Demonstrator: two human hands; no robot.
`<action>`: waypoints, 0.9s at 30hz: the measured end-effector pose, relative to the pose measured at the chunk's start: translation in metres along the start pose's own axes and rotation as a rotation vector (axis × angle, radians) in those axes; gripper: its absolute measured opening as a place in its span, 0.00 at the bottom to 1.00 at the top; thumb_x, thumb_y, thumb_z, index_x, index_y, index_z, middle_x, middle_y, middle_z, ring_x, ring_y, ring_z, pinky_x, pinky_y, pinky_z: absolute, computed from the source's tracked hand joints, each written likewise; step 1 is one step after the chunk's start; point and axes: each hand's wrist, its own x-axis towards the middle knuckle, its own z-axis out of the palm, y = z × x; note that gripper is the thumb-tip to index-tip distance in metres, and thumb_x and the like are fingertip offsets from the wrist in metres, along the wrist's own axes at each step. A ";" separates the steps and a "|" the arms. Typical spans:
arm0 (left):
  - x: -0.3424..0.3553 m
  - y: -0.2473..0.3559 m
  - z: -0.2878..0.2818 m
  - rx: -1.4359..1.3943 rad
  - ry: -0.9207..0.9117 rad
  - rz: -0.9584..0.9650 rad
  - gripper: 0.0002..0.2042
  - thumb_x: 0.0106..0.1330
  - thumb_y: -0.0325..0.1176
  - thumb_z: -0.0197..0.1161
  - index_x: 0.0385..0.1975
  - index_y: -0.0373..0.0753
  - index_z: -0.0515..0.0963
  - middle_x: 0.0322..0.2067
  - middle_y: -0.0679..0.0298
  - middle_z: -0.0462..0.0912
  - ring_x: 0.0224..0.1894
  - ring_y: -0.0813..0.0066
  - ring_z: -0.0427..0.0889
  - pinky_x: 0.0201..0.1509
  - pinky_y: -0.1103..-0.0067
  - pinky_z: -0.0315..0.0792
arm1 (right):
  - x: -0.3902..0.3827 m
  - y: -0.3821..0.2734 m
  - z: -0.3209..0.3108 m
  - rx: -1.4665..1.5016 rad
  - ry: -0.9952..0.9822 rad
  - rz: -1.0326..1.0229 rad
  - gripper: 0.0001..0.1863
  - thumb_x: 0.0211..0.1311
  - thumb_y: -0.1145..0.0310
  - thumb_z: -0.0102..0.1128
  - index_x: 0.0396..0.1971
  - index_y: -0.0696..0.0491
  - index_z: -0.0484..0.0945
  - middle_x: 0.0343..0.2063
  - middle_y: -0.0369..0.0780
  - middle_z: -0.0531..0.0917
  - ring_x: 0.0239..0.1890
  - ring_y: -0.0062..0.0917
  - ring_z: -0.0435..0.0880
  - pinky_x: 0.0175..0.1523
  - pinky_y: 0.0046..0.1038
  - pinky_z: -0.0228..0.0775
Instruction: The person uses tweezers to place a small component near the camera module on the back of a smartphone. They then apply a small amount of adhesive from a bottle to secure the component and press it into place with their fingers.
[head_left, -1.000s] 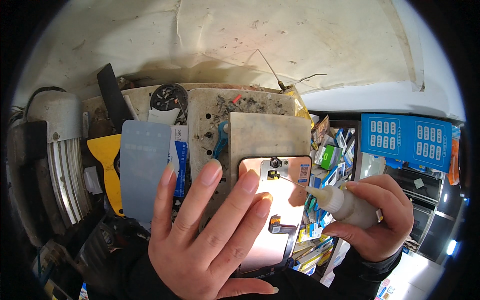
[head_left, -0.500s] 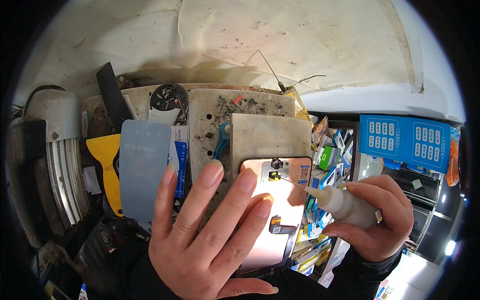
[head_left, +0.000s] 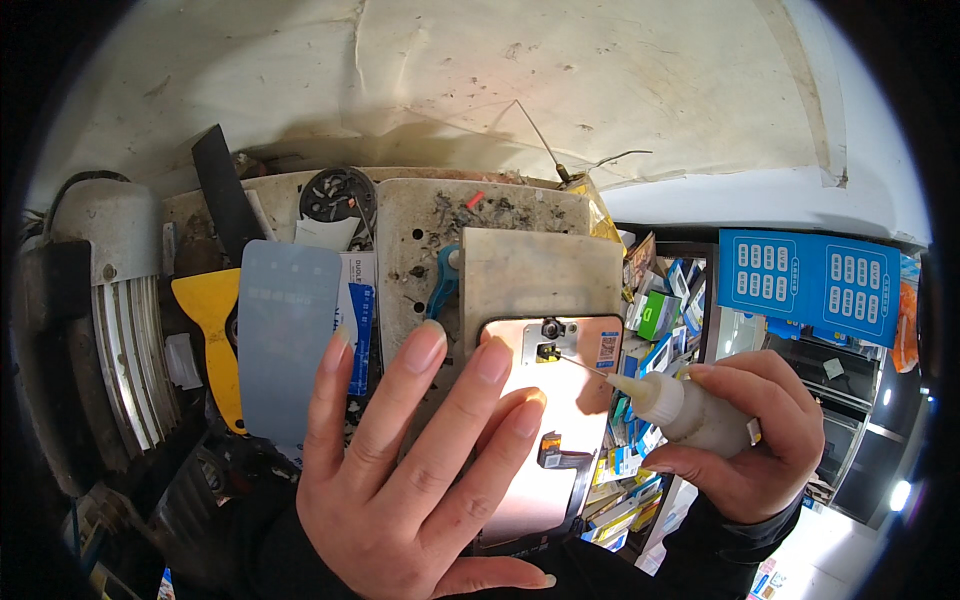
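A phone part (head_left: 585, 400) with a pinkish metallic plate, small camera and connectors lies on a beige pad (head_left: 540, 270). My left hand (head_left: 410, 480) is spread, fingers apart, over the part's left side, fingertips reaching onto it. In my right hand (head_left: 755, 460) is a small translucent bottle (head_left: 695, 415) with a white cap, tilted toward the part. Its thin needle tip reaches a small opening beside a yellow connector (head_left: 547, 352) near the top of the part; whether it touches cannot be made out.
Grey card (head_left: 285, 340), yellow scraper (head_left: 205, 310) and metal-housed lamp (head_left: 120, 240) lie left. Beyond the pad are a dirty tray (head_left: 510, 205) and a wire-topped yellow container (head_left: 598, 210). Small packages (head_left: 660, 310) crowd the right, below a blue printed board (head_left: 805, 275).
The phone part and pad have shifted very slightly right and downward since one second ago. Both hands stay nearly still, the bottle held at the same small opening.
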 end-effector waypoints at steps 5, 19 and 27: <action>0.000 0.000 -0.002 0.021 -0.022 0.005 0.48 0.62 0.83 0.41 0.63 0.47 0.80 0.69 0.46 0.71 0.75 0.36 0.61 0.73 0.33 0.49 | -0.001 0.000 0.000 0.000 0.006 0.005 0.35 0.31 0.57 0.91 0.42 0.59 0.87 0.34 0.45 0.85 0.32 0.31 0.87 0.35 0.27 0.80; -0.001 -0.002 -0.002 0.004 -0.017 0.021 0.46 0.62 0.82 0.42 0.63 0.49 0.80 0.69 0.45 0.70 0.75 0.35 0.60 0.73 0.33 0.49 | 0.000 -0.002 -0.001 -0.001 0.002 0.034 0.34 0.31 0.58 0.91 0.41 0.59 0.87 0.34 0.45 0.86 0.32 0.32 0.88 0.36 0.27 0.79; -0.002 0.000 -0.002 0.008 -0.006 0.010 0.47 0.61 0.83 0.42 0.62 0.48 0.80 0.69 0.43 0.71 0.75 0.35 0.61 0.73 0.33 0.49 | 0.000 0.001 0.000 -0.006 0.008 0.005 0.34 0.31 0.59 0.91 0.42 0.59 0.87 0.34 0.45 0.86 0.32 0.31 0.88 0.35 0.26 0.79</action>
